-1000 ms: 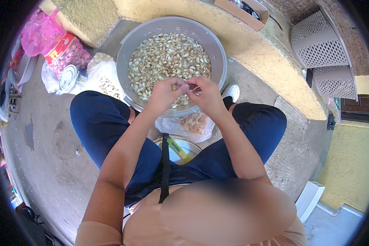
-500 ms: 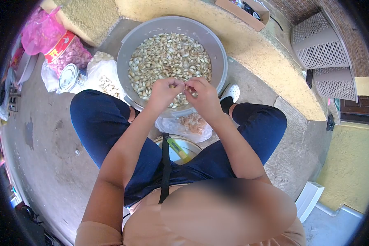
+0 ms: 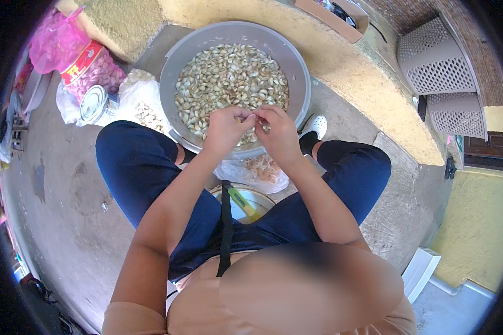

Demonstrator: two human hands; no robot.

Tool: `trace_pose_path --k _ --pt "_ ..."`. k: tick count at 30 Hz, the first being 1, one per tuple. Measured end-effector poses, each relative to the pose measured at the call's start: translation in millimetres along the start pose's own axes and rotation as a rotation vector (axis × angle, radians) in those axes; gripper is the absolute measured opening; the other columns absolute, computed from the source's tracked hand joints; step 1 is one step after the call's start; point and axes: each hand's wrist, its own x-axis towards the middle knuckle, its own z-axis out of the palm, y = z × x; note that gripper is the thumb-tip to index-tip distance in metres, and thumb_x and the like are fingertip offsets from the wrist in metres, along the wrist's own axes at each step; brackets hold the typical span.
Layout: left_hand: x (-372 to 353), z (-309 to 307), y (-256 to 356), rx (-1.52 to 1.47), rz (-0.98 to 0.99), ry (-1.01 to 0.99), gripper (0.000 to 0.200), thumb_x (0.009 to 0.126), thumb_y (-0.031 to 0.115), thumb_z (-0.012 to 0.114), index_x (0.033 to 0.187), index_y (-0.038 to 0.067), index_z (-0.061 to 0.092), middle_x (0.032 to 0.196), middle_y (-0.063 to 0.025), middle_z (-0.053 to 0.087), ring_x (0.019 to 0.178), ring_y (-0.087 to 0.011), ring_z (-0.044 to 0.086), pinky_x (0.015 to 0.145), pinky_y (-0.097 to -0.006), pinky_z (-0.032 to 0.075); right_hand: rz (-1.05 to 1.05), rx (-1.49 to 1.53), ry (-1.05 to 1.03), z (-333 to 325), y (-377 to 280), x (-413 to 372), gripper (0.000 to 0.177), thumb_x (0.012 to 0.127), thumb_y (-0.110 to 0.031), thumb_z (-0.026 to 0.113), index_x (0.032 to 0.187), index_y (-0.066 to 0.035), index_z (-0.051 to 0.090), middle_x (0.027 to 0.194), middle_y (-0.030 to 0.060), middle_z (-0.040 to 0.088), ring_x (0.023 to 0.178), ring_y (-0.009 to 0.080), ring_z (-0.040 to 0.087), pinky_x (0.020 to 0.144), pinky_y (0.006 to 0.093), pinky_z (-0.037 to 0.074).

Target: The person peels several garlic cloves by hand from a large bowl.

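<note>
My left hand [image 3: 227, 129] and my right hand [image 3: 278, 137] meet over the near side of a big grey tub [image 3: 169, 84]. Fingertips of both are pinched together on a small garlic clove, mostly hidden by the fingers. Many pale garlic cloves [image 3: 232, 84] fill the tub's bottom. Just below my wrists, between my legs, lies a clear plastic bag [image 3: 237, 174] with brownish papery skins [image 3: 264, 167] on it. Nearer my body is a round white lid or basin [image 3: 261, 202] with a yellow-green cutter [image 3: 241, 202] on it.
At the left stand a pink mesh sack [image 3: 103, 70], a tin can [image 3: 94, 105] and a white plastic bag [image 3: 134, 103] with loose cloves. A low yellow wall [image 3: 346, 78] curves behind the tub, carrying a cardboard box [image 3: 341, 22]. Perforated grey baskets [image 3: 441, 70] are at the right.
My hands have shifted very slightly, with the fingertips still together over the tub. The surroundings look the same.
</note>
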Motion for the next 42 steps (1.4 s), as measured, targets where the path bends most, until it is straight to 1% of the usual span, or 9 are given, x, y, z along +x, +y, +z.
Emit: trace_pose_path --k 10,16,22,25,28,31,37,40,42 --pt "-1 3 -2 0.05 0.004 0.033 0.016 0.071 0.015 0.064 0.077 0.001 0.065 0.061 -0.006 0.06 0.051 -0.0081 0.051 0.05 -0.0227 0.041 0.155 0.128 0.007 0 1 0 0.018 0.067 -0.001 0.061 0.085 0.002 0.059 0.08 0.0129 0.058 0.071 0.0239 0.058 0.063 0.0293 0.047" --pt "3 -8 10 0.035 0.089 -0.04 0.019 0.071 0.017 0.065 0.085 0.004 0.064 0.068 -0.0041 0.06 0.058 -0.007 0.05 0.055 -0.0229 0.041 0.578 0.673 -0.144 -18 9 10 0.023 0.076 -0.005 0.059 0.098 0.0 0.059 0.085 0.0066 0.061 0.073 0.0105 0.057 0.064 0.0226 0.046" --pt "5 -15 13 -0.071 -0.077 -0.193 0.02 0.073 0.018 0.064 0.087 0.004 0.063 0.074 -0.0021 0.06 0.067 -0.0068 0.051 0.062 -0.022 0.041 0.611 0.913 -0.145 -27 5 14 0.022 0.076 -0.002 0.057 0.098 0.002 0.058 0.094 0.0094 0.059 0.083 0.0141 0.056 0.074 0.0258 0.046" --pt "6 -11 2 -0.155 -0.038 -0.192 0.025 0.073 0.022 0.065 0.087 0.002 0.062 0.071 -0.0034 0.058 0.064 -0.009 0.051 0.061 -0.0231 0.041 0.563 0.905 -0.141 -29 1 15 0.023 0.076 -0.002 0.058 0.1 0.001 0.058 0.092 0.007 0.059 0.083 0.0136 0.056 0.074 0.0251 0.046" --pt "5 -10 2 -0.16 0.009 -0.168 0.026 0.072 0.023 0.066 0.087 0.001 0.062 0.069 -0.004 0.057 0.064 -0.0102 0.05 0.061 -0.0241 0.041 0.426 0.489 -0.201 -33 0 16 0.023 0.076 -0.002 0.059 0.099 -0.001 0.059 0.088 0.0055 0.059 0.082 0.0123 0.056 0.072 0.0232 0.046" --pt "4 -12 9 -0.091 -0.01 -0.165 0.02 0.074 0.019 0.064 0.086 0.003 0.062 0.072 -0.0025 0.059 0.066 -0.0076 0.05 0.063 -0.0228 0.041 0.297 0.252 -0.141 -35 -10 17 0.018 0.073 -0.005 0.061 0.092 -0.002 0.061 0.087 0.0107 0.06 0.074 0.0155 0.06 0.065 0.0241 0.049" --pt "0 -11 15 0.032 0.069 -0.115 0.015 0.071 0.012 0.065 0.083 0.003 0.063 0.069 -0.002 0.057 0.061 -0.0074 0.048 0.058 -0.0225 0.04 0.335 0.231 -0.139 -36 -10 17 0.014 0.072 -0.005 0.062 0.085 -0.001 0.061 0.08 0.0099 0.062 0.068 0.0166 0.061 0.063 0.0257 0.049" --pt "1 -10 13 0.052 0.166 -0.09 0.015 0.07 0.01 0.066 0.082 0.003 0.062 0.069 -0.0035 0.057 0.059 -0.0092 0.049 0.057 -0.0231 0.04 0.416 0.232 -0.205 -41 -13 19 0.014 0.073 -0.002 0.061 0.087 0.0 0.06 0.076 0.0055 0.062 0.07 0.0089 0.058 0.063 0.0217 0.046" --pt "0 -10 13 0.066 0.192 -0.085 0.014 0.07 0.01 0.066 0.081 0.002 0.062 0.069 -0.0047 0.057 0.059 -0.0102 0.049 0.056 -0.0236 0.04 0.381 0.241 -0.186 -40 -8 18 0.013 0.072 -0.005 0.063 0.084 -0.001 0.06 0.074 0.0076 0.062 0.067 0.0126 0.06 0.062 0.0243 0.048"
